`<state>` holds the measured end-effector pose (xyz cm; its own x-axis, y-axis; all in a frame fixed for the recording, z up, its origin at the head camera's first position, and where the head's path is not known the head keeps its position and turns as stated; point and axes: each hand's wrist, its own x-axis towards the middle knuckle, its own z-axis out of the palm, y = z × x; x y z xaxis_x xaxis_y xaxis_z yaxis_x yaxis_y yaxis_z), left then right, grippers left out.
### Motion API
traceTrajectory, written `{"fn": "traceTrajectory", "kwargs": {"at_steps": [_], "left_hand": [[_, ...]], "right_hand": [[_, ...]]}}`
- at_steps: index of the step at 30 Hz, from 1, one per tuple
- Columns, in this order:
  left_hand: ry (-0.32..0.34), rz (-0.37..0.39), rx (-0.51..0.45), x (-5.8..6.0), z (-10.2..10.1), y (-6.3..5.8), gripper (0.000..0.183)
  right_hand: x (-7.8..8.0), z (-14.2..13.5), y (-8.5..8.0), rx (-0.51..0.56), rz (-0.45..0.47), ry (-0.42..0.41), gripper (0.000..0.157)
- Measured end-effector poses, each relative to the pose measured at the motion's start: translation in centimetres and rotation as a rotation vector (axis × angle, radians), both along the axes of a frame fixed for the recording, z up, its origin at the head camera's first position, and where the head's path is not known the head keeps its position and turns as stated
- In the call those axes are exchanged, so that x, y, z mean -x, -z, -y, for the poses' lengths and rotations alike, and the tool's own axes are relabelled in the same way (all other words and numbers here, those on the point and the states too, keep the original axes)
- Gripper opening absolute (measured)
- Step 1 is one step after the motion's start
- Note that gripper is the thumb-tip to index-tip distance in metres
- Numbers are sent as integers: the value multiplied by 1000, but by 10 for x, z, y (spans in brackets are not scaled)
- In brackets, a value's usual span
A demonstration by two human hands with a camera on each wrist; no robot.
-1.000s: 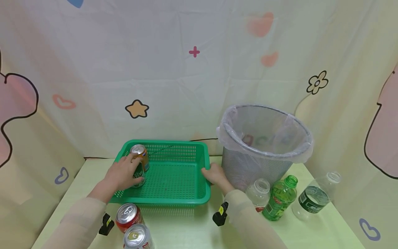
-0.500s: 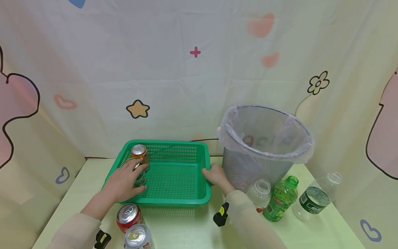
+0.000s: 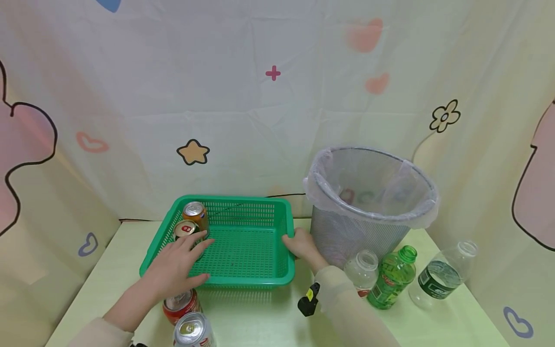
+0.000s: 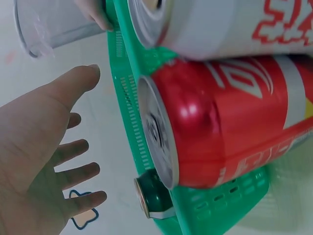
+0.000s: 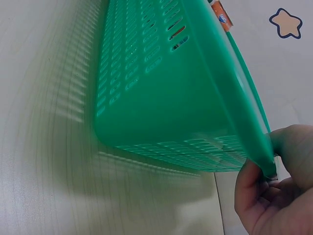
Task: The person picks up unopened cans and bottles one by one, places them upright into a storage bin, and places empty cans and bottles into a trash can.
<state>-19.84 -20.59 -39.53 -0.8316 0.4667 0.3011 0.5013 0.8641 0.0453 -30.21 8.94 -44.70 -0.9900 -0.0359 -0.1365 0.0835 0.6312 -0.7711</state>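
Observation:
Fingers spread, my left hand (image 3: 171, 267) hovers over the near left corner of the green basket (image 3: 243, 281), holding nothing. In the left wrist view its fingers (image 4: 78, 176) are apart from the red soda can (image 4: 215, 122). Inside the basket a dark green can (image 3: 184, 226) stands upright in front of an orange can (image 3: 195, 210); my left fingers partly hide the green one. The red can and a silver-white can (image 3: 191, 330) stand on the table before the basket. My right hand (image 3: 302, 246) grips the basket's right rim, thumb and fingers on either side in the right wrist view.
A mesh bin (image 3: 355, 231) lined with a clear bag stands right of the basket. Before it are a clear bottle (image 3: 360, 272), a green bottle (image 3: 392, 279) and a clear bottle with a dark label (image 3: 438, 279). A printed curtain (image 3: 243, 120) hangs behind the table.
My left hand has let go of the green can in the basket and drawn back toward the red can, its fingers opening. The right hand stays on the rim.

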Motion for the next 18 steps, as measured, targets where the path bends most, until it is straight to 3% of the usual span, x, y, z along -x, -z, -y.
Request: {"fn": "traceTrajectory", "kwargs": {"at_steps": [9, 18], "left_hand": [[-6, 17, 16, -14, -4, 1, 73], [-11, -18, 19, -30, -2, 6, 67]], "right_hand": [[0, 0, 1, 3, 2, -4, 23], [0, 0, 0, 10, 3, -4, 24]]}}
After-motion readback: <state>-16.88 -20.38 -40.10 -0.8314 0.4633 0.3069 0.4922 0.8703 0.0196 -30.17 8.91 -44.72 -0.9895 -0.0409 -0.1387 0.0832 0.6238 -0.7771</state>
